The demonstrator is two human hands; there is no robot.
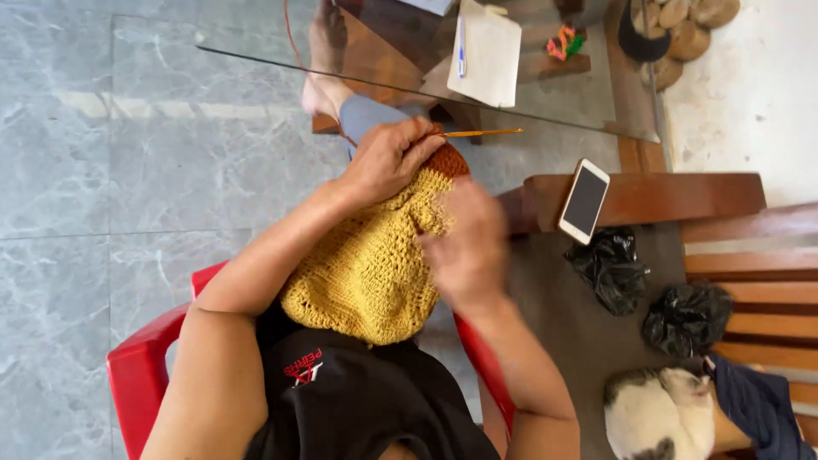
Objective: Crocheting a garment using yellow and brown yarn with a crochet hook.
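A mustard-yellow crocheted piece [368, 273] with a rust-orange top edge [448, 158] hangs in front of my chest. My left hand [385, 158] pinches that top edge, and a thin orange crochet hook [482, 133] sticks out to the right from its fingers. My right hand [467, 241] is blurred with motion. It sits against the right side of the yellow fabric, fingers curled; I cannot tell what it grips.
I sit in a red plastic chair [136, 375] over a grey marble floor. A white smartphone [584, 201] lies on a wooden bench arm, with two black plastic bags [612, 266] beside it. A glass table [545, 94] holds paper and a pen. A white-and-black cat [660, 413] lies lower right.
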